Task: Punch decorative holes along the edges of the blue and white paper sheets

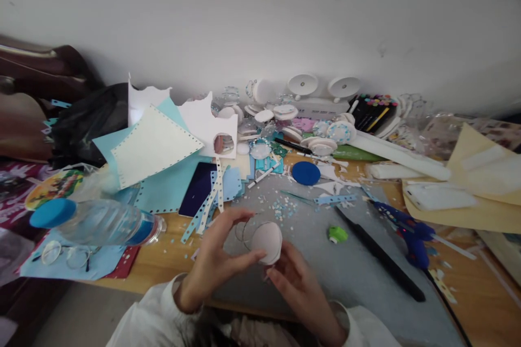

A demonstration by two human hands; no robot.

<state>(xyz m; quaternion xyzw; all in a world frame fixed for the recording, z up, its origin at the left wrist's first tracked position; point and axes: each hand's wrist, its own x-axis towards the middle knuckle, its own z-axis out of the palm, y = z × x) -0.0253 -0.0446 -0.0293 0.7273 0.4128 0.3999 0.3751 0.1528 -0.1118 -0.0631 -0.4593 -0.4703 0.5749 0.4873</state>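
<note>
Low over the front of the grey mat, my right hand (295, 284) grips a round white disc (266, 241) from below, with thumb and fingers at its lower right edge. My left hand (217, 252) is on the other side, its thumb pressed on the disc's face and its index finger stretched out above. A thin dark loop of wire or cord (240, 232) curves between that finger and the disc. Blue and white paper bits (285, 209) lie scattered just beyond the disc. A small green object (337, 234) rests to the right of my hands.
A black-handled knife-like tool (380, 255) and a blue glue gun (407, 227) lie on the right. At left are a water bottle (106, 221), glasses (69, 255) and punched paper sheets (157, 143). Several white discs (321, 146) and a blue oval (306, 173) fill the back.
</note>
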